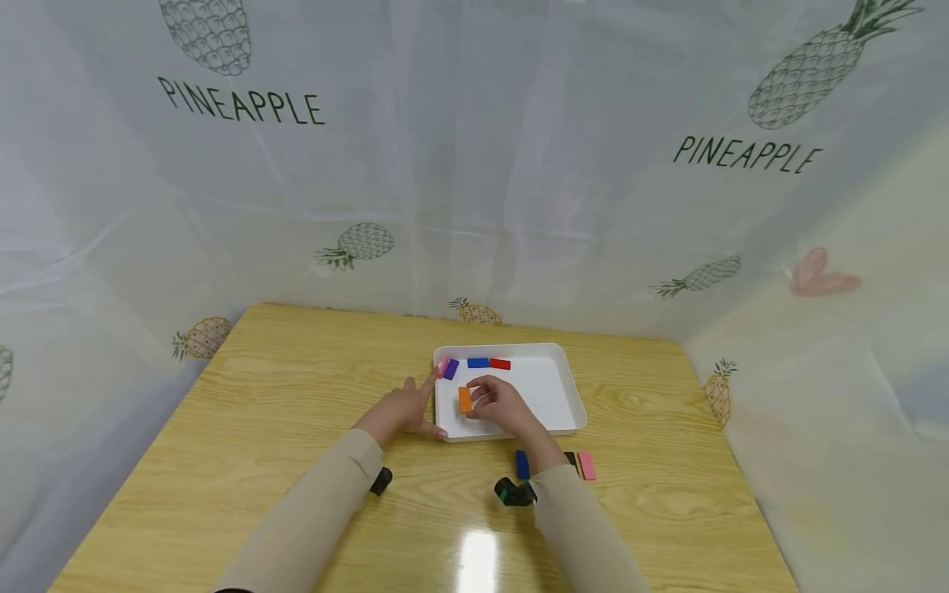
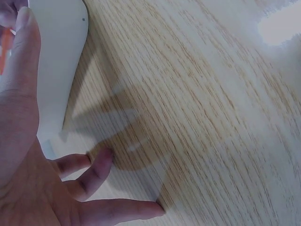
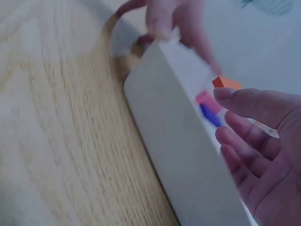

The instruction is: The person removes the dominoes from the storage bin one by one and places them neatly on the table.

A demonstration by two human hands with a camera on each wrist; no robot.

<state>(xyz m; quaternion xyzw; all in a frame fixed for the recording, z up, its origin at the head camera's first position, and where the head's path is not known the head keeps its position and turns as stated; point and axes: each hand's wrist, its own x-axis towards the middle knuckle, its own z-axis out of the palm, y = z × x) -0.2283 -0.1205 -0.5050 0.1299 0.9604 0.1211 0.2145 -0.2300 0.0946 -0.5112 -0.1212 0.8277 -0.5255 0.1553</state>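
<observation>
An orange block (image 1: 465, 399) is pinched between the thumb and fingers of my right hand (image 1: 500, 405), over the left part of a white tray (image 1: 544, 395). In the right wrist view the orange block (image 3: 226, 83) shows at the thumb tip. My left hand (image 1: 403, 409) is at the tray's left end, its thumb on the front left corner and its index finger stretched along the left rim. A pink block (image 1: 442, 367) and a purple block (image 1: 451, 369) lie in the tray near that fingertip. A blue block (image 1: 478, 362) and a red block (image 1: 500, 364) lie end to end along the back wall.
On the wooden table (image 1: 311, 395) in front of the tray lie a dark blue block (image 1: 522, 464), a black block (image 1: 571, 461) and a pink block (image 1: 587, 466), partly behind my right forearm. A pineapple-print sheet (image 1: 474, 165) hangs behind the table.
</observation>
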